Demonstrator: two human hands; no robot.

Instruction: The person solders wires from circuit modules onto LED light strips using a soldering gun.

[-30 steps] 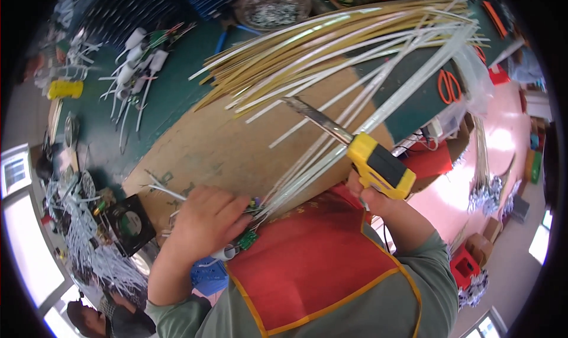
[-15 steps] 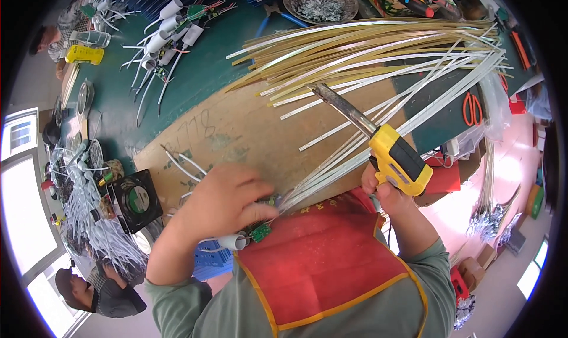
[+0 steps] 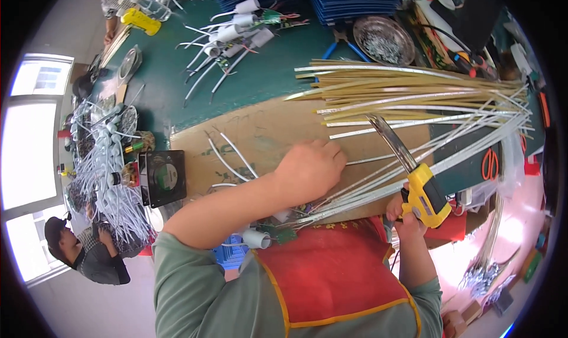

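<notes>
My right hand [image 3: 405, 213] is wrapped around the handle of a yellow-and-black soldering gun [image 3: 427, 196], whose long metal barrel points up and to the left over the strips. My left hand [image 3: 312, 171] is over the brown board [image 3: 260, 125], fingers curled at the end of a thin white strip [image 3: 370, 159]; the fingertips are partly hidden. Below my left forearm, a white plastic tube [image 3: 256, 238] and a green circuit board [image 3: 286, 234] lie by my red apron. Several white strips [image 3: 378, 187] run from there to the right.
A bundle of yellowish and white strips [image 3: 396, 92] lies across the table. Beyond are wired tube units [image 3: 236, 30], blue-handled pliers [image 3: 346, 45] and a metal dish [image 3: 384, 39]. Orange scissors [image 3: 490, 163] are on the right, a black fan [image 3: 163, 178] on the left. Two people sit at left.
My left hand has moved up and right, from beside the circuit board to the end of a white strip. The right hand still holds the soldering gun. The whole view has shifted.
</notes>
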